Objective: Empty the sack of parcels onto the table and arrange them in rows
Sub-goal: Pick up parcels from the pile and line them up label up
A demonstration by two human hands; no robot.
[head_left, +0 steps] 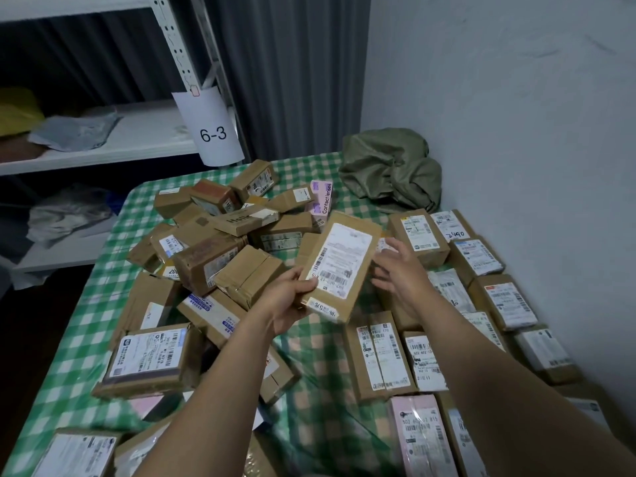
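My left hand (292,301) grips the near end of a long brown parcel (339,266) with a white label, held above the table. My right hand (395,266) hovers just right of that parcel, fingers spread and relaxed, holding nothing. A jumbled heap of brown parcels (220,249) covers the left and middle of the green checked table (309,366). Labelled parcels in rows (495,297) lie side by side along the right side. The empty olive sack (392,170) lies crumpled at the far right corner.
A white metal shelf rack (113,142) with a "6-3" tag (215,132) stands left of the table, holding bags. A grey curtain hangs behind. A white wall (516,98) borders the table's right edge. More parcels, one pink (423,438), lie near the front edge.
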